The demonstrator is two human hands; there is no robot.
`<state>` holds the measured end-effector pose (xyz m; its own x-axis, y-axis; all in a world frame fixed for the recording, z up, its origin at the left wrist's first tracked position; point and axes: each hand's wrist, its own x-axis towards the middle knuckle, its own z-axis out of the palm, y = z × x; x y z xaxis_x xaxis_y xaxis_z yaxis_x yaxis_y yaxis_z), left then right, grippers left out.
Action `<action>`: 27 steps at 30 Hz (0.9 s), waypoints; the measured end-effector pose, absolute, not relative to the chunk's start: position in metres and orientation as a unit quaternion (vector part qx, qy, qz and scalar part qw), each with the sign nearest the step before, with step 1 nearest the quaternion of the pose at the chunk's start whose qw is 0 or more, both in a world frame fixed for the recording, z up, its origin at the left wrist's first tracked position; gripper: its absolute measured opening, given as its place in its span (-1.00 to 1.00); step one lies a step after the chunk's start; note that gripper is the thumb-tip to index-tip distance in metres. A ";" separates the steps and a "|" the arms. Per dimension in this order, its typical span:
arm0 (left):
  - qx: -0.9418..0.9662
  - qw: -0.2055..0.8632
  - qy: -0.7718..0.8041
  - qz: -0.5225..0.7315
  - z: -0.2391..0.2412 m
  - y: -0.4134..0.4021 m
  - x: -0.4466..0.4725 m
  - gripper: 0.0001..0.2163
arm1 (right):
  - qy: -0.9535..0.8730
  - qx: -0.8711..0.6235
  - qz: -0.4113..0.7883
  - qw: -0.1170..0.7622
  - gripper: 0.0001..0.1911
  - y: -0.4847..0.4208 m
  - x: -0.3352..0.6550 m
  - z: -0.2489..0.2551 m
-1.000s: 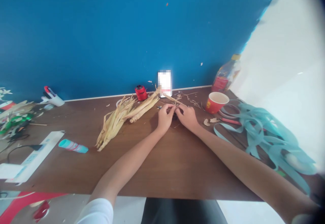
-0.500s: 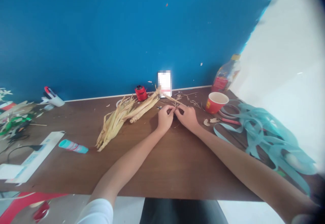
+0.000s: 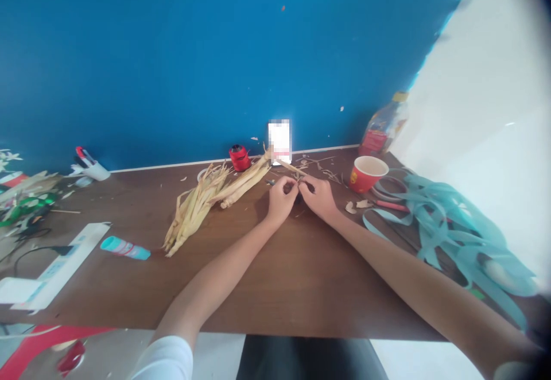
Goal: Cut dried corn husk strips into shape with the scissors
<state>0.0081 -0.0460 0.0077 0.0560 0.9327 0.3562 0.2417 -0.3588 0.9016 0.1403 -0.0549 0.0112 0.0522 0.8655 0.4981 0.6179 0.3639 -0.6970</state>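
In the head view, two bare hands met just right of the frame's centre. The left hand (image 3: pixel 282 199) and the right hand (image 3: pixel 317 196) each had thumb and forefinger closed in a pinch, the tips nearly together on one small dry piece (image 3: pixel 298 178); the fingers hid most of it, so its exact form could not be told. One pale strip (image 3: pixel 293 167) slanted down from the upper middle to the right hand; whether that hand gripped it could not be told.

Left of the hands, at mid-frame, lay two bundles of dry husk: one larger, spread bundle (image 3: pixel 193 213) and one narrower bundle (image 3: pixel 244 185) nearer the hands. Behind them stood one red roll (image 3: pixel 240 158) and one lit phone (image 3: pixel 280 140), its screen blurred out. Thin scraps, too many to count, lay behind the right hand.

Right of centre were one red paper cup (image 3: pixel 370 176), one bottle (image 3: pixel 383 127) with a yellow cap behind it, two pale flakes near the right wrist, one red stick-like item (image 3: pixel 391 205) and a heap of teal ribbon (image 3: pixel 434 222). At the left of the frame, one teal tube (image 3: pixel 125 248) lay beside one white power strip (image 3: pixel 71 259), with one white cup (image 3: pixel 98 171) of pens farther back. All these rested on one brown table (image 3: pixel 267 288).
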 end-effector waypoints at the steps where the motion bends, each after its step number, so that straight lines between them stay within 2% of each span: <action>1: 0.643 0.333 0.457 0.518 0.008 -0.046 0.008 -0.96 | -0.680 -0.546 0.136 0.471 -0.76 -0.055 0.140 0.011; 8: 0.597 0.329 0.475 0.556 0.002 -0.044 0.005 -0.95 | -0.702 -0.560 0.107 0.426 -0.80 -0.056 0.138 0.009; 16: 0.623 0.347 0.439 0.546 -0.002 -0.040 0.008 -0.83 | -0.692 -0.535 0.150 0.460 -0.71 -0.054 0.140 0.009; 27: 0.610 0.336 0.452 0.558 0.003 -0.045 0.006 -0.84 | -0.682 -0.572 0.118 0.439 -0.80 -0.052 0.139 0.007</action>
<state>0.0057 -0.0448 0.0027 -0.0301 0.9260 0.3763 0.1763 -0.3657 0.9139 0.1392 -0.0517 0.0070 0.0417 0.8849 0.4640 0.6770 0.3165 -0.6645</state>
